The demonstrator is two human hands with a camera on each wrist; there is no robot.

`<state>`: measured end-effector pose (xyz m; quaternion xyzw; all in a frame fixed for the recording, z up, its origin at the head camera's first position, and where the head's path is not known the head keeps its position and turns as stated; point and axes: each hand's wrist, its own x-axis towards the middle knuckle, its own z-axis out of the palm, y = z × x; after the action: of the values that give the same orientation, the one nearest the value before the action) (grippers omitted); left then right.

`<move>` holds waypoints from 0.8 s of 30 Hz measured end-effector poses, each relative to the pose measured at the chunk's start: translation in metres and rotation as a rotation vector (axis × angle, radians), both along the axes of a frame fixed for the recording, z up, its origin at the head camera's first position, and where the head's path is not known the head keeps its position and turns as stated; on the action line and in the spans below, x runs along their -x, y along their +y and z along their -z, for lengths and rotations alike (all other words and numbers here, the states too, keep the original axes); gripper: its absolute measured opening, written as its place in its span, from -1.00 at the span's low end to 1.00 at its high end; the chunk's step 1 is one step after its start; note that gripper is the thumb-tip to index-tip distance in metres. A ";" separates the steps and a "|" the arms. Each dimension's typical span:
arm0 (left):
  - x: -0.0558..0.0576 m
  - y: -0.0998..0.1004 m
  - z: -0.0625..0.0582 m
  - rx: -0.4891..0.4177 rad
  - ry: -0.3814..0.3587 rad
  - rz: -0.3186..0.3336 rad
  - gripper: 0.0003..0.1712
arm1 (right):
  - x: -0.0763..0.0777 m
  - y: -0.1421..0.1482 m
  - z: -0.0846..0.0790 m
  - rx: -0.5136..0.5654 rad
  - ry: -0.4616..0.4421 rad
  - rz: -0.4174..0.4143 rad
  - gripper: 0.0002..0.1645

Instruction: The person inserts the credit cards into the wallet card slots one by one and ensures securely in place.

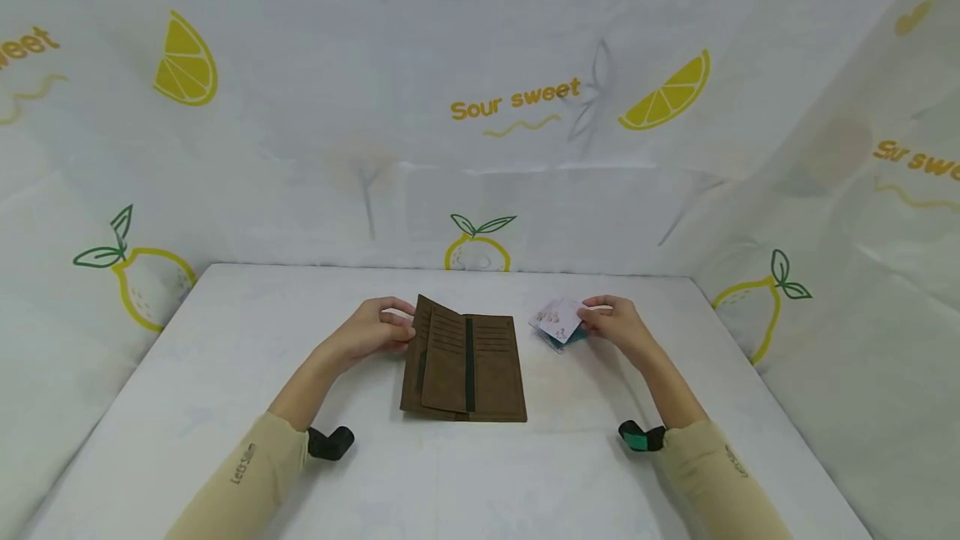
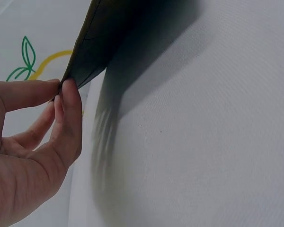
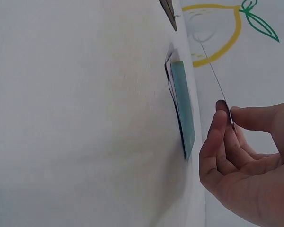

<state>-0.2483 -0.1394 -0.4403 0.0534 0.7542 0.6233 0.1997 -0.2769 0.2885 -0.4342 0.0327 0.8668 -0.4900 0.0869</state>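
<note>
The left hand [image 1: 372, 327] pinches the outer left edge of an open brown wallet [image 1: 447, 373] between thumb and fingers, and the left wrist view shows that edge raised off the white table [image 1: 465, 482], casting a dark shadow. The wallet stands near the middle of the table, its 2 sides spread apart, with rows of card slots along the upper part of each and a dark strip down the centre. To the wallet's right, well apart from it, the right hand [image 1: 617, 322] clamps thumb and fingertips on a thin pale card [image 1: 558, 319] with pinkish markings. Seen nearly edge-on from the right wrist, this card is clear of a small pile beneath, where a teal card [image 3: 182, 109] lies uppermost on the table. Behind, a white backdrop [image 1: 300, 148] carries yellow lemon prints and lettering.
</note>
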 end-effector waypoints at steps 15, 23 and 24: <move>0.000 0.002 -0.001 -0.044 -0.007 -0.016 -0.50 | 0.012 -0.045 -0.001 0.094 0.034 -0.021 -0.54; 0.000 0.001 0.001 -0.104 -0.036 -0.040 -0.50 | 0.017 -0.064 0.003 0.141 0.040 -0.054 -0.58; 0.000 0.000 0.003 -0.114 -0.037 -0.035 -0.49 | 0.018 -0.066 0.004 0.145 0.034 -0.048 -0.59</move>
<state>-0.2484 -0.1392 -0.4428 0.0400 0.7145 0.6695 0.1991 -0.2947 0.2220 -0.4384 -0.0030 0.8310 -0.5496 0.0860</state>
